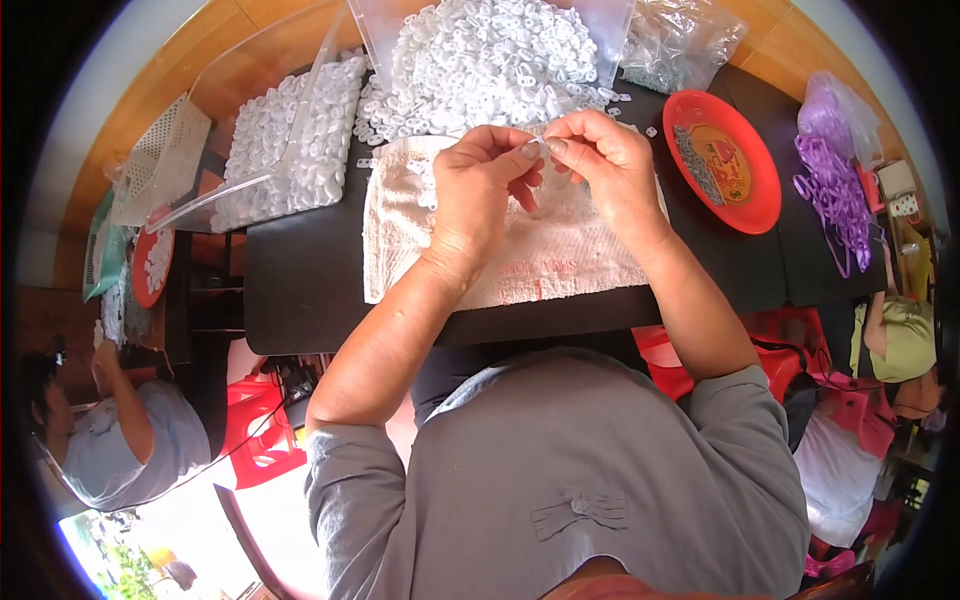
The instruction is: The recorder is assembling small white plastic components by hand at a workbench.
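Observation:
Over the beige towel (520, 275), both my hands meet fingertip to fingertip at its far edge. My left hand (475, 185) is closed in a pinch on a small white plastic piece (542, 150). From the other side my right hand (612, 170) pinches at the same piece, thumb against forefinger. Most of the piece is hidden by the fingers. A few more white pieces (427, 198) lie on the towel beside my left hand. Just beyond my hands spreads a big heap of white two-holed pieces (490, 50), spilling from a clear tub.
A clear bin of white pieces (290, 140) stands at left. To the right, a red plate (762, 165) holds small grey metal parts (698, 165), near purple ribbon (840, 205) and a plastic bag (685, 40). Another person (135, 430) sits at far left.

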A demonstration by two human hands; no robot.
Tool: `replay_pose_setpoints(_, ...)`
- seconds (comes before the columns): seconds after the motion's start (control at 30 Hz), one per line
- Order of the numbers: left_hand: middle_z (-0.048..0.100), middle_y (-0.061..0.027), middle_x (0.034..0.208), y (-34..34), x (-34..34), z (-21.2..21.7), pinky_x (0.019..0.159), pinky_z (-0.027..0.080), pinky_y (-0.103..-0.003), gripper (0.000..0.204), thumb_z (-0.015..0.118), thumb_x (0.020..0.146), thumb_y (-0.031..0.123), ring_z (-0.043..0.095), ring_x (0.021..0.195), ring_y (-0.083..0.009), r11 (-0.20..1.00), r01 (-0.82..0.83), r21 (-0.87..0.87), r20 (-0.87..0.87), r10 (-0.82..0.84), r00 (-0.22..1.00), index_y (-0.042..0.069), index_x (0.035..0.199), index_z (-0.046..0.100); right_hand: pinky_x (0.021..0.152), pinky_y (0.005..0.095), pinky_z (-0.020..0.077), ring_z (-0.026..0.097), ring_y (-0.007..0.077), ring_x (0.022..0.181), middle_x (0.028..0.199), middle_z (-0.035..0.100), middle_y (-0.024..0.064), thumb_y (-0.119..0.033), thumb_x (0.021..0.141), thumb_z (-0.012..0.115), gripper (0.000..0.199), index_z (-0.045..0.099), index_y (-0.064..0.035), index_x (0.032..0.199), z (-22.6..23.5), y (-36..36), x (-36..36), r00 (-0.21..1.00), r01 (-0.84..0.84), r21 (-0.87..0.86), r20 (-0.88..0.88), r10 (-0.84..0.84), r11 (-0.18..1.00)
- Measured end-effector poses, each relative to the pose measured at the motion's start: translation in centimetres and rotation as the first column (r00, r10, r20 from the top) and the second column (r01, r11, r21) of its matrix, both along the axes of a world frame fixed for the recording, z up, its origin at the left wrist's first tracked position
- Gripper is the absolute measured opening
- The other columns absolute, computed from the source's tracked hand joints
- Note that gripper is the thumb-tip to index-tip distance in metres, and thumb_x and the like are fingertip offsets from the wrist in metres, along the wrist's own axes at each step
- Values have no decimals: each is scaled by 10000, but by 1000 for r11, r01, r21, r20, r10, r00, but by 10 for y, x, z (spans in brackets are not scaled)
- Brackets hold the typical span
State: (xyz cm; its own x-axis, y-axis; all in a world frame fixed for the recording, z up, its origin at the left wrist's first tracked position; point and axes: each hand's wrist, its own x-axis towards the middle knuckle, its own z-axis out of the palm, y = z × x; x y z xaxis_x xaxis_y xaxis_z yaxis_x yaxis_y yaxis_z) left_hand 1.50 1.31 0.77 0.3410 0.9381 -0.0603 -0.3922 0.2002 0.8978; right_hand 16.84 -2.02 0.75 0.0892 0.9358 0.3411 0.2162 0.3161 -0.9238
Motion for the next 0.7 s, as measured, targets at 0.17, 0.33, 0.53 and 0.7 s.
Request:
replay_pose_setpoints(0.17, 624, -92, 750, -5, 3, -1, 438, 453, -238, 54, 618, 845, -27, 584, 579, -128, 998, -56, 7, -33, 56, 998, -59, 882, 595, 572, 193, 431, 559, 51, 678, 788, 636, -6, -49, 894, 606, 45, 638, -20, 907, -6, 0, -4, 997, 20, 93, 71, -27, 995)
replay_pose_setpoints(0.33, 625, -91, 738, -6, 2, -1, 408, 405, -227, 34, 617, 834, -42, 567, 558, -118, 993, -110, -38, -57, 107, 993, -44, 849, 587, 590, 196, 435, 550, 45, 660, 772, 631, -2, -37, 889, 607, 40, 643, -21, 888, -7, 1, -13, 984, -38, -132, -179, 13, 991)
replay_pose_setpoints(0.53, 634, -121, 762, -4, 2, -8, 466, 427, -258, 50, 611, 858, -14, 589, 603, -161, 997, -69, -48, -63, 65, 996, -44, 889, 587, 605, 199, 429, 563, 54, 685, 773, 630, -1, -61, 901, 600, 73, 654, -17, 921, -10, 2, -12, 971, -64, -135, -239, 30, 989)
replay_pose_setpoints(0.7, 632, -109, 734, 0, 1, -6, 442, 426, -251, 50, 608, 828, -39, 575, 570, -145, 991, -82, -108, -20, 81, 997, -44, 872, 585, 617, 206, 426, 544, 51, 704, 779, 628, -8, -55, 900, 604, 83, 658, -11, 946, 4, 1, -2, 994, 50, -121, -87, -60, 991)
